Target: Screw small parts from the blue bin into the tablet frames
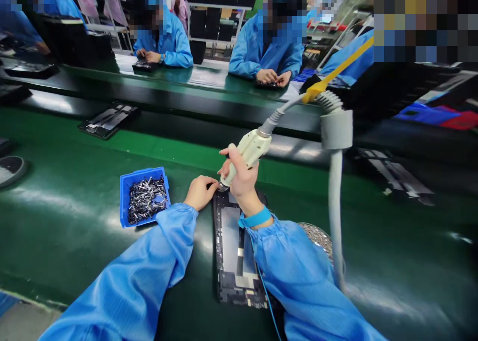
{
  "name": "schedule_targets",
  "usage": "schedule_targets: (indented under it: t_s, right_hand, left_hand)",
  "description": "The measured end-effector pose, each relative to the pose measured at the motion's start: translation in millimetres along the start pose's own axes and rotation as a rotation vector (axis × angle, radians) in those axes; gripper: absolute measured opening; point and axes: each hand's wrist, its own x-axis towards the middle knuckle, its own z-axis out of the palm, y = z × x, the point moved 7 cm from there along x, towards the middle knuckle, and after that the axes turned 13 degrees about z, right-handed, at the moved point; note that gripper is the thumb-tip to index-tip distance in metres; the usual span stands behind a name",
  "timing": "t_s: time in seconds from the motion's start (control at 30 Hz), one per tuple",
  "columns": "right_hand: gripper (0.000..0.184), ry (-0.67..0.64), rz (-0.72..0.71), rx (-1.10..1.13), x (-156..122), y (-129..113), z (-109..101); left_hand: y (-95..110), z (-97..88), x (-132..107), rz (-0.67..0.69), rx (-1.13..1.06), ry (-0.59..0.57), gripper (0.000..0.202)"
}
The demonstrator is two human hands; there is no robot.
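an electronics assembly line in a factory. a long green conveyor belt (56, 216) runs across the room, with people in blue smocks (172, 42) seated along its far edge over dark device frames (108, 121). a blue bin (127, 181) of small metal parts sits on the belt, beside an electric screwdriver (248, 152) on a grey hose (334, 196).

- The electric screwdriver (249, 152) has a cream-coloured body, with a grey ribbed cable (278, 115) leaving its upper end. It is tilted, tip down at the far edge of the tablet chassis, and gripped in the right hand (242, 181).
- The tablet chassis (231, 251) is dark, rectangular and open, with a pale panel inside. It lies flat on the green surface (74, 231), its long side pointing away from the person.
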Motion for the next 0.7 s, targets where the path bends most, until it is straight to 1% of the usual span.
schedule_targets:
  t_s: [0.17,0.37,0.5,0.7]
  right_hand:
    - [0.036,0.017,0.015,-0.017,2.7,8.8,0.1]
    - [0.035,0.027,0.005,-0.034,3.5,12.4,-1.2]
    - [0.038,0.008,0.023,-0.052,2.0,13.6,1.4]
    - [0.039,0.015,0.049,-0.045,2.3,18.9,1.4]
  left_hand:
    - [0.2,2.8,0.2,-0.012,0.009,-0.017,0.018]
    - [-1.7,5.0,-0.5,-0.017,0.020,-0.027,0.018]
    - [-1.4,5.0,-0.8,-0.016,0.021,-0.024,0.017]
    - [-2.0,3.1,-0.2,-0.010,0.011,-0.009,0.015]
